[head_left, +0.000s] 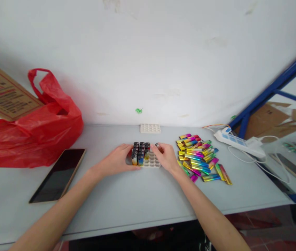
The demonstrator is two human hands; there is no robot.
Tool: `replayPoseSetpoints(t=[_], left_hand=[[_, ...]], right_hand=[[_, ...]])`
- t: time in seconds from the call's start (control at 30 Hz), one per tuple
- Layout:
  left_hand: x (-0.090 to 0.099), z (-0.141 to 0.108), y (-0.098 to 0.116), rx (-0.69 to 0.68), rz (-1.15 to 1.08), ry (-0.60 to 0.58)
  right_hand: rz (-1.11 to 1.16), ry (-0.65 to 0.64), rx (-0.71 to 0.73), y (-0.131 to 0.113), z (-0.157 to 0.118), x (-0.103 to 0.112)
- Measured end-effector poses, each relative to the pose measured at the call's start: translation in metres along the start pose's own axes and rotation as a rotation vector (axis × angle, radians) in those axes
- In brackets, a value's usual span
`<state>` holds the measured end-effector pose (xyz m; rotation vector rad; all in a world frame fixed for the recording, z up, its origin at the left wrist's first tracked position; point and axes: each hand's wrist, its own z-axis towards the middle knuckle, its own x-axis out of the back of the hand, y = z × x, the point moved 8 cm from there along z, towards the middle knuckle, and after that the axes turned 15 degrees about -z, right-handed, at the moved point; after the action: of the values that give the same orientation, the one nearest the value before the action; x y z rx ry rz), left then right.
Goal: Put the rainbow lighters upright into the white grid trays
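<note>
Two hands are at a tray (155, 161) on the tabletop (127, 202), near the middle of the view; clock positions are taken from this tray, 12 being toward the wall (116, 87). Upright lighters (140, 153) with black tops fill its 9 o'clock side; bare sockets show on the 3 o'clock side.

The left hand (117, 160) stands at 9 o'clock, fingers parted in a curve about the filled end, thumb by the near edge; how firmly they press cannot be told. The right hand (168, 157) is at 3 o'clock, its fingers pinched on one lighter (158, 146), dark end showing, above the tray's far corner. Most of that lighter is hidden.

A loose pile (199, 157) of shiny, multicoloured lighters lies at 3 o'clock, just beyond the right hand. One second tray (150, 128) lies at 12 o'clock, near the wall. A tablet (59, 176) lies flat at 8 o'clock; a red bag (61, 122) is at 10, with a carton (5, 92) against it. A power strip (239, 143) lies between 2 and 3.
</note>
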<state>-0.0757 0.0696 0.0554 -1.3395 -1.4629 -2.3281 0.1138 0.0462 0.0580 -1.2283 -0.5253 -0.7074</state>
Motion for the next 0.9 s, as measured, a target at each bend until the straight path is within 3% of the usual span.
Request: replayPoseSetpoints(t=[0.17,0.63,0.9], left_hand=[[-0.001,0.000,-0.002,0.007,0.025,0.005],[-0.001,-0.001,-0.001,0.043,0.031,-0.031],[-0.003,-0.001,-0.003,0.059,0.056,-0.039]], right_hand=[[-0.106,0.020,0.022,-0.008,-0.006,0.004],[-0.101,0.085,0.027,-0.017,-0.014,0.014],[-0.079,0.026,0.026,-0.014,-0.017,0.007]])
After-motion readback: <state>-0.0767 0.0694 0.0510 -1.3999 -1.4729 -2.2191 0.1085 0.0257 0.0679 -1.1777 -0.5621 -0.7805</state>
